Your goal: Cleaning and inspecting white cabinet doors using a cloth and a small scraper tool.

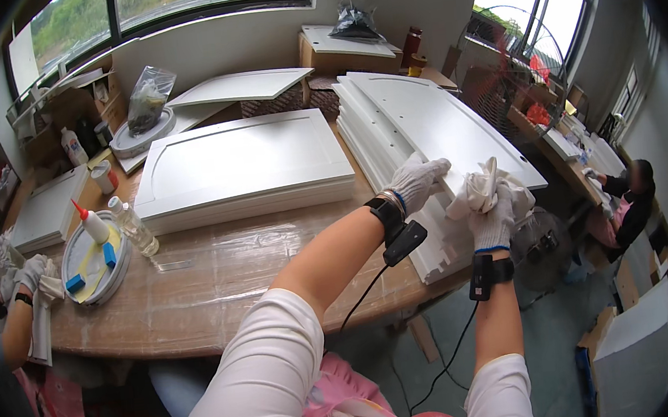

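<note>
Your left sleeve [256, 361], white, foremost; wrist unit [406, 242], liable to scuff the top panel [433, 110] if your arm dips; left hand [418, 183], fingers curled at that panel's edge, firmness of hold not tellable. Stack [436, 237], beneath the panel: sideways pressure could slide the panel off it. Right hand [493, 221], closed on a bunched cloth [474, 200] at the panel's near end: trapped grit could scratch the finish.

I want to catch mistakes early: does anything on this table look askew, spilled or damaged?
The top white panel on your right looks askew: its near edge sits out of line with the panels beneath, close to your left hand. No spill or damage stands out.
</note>
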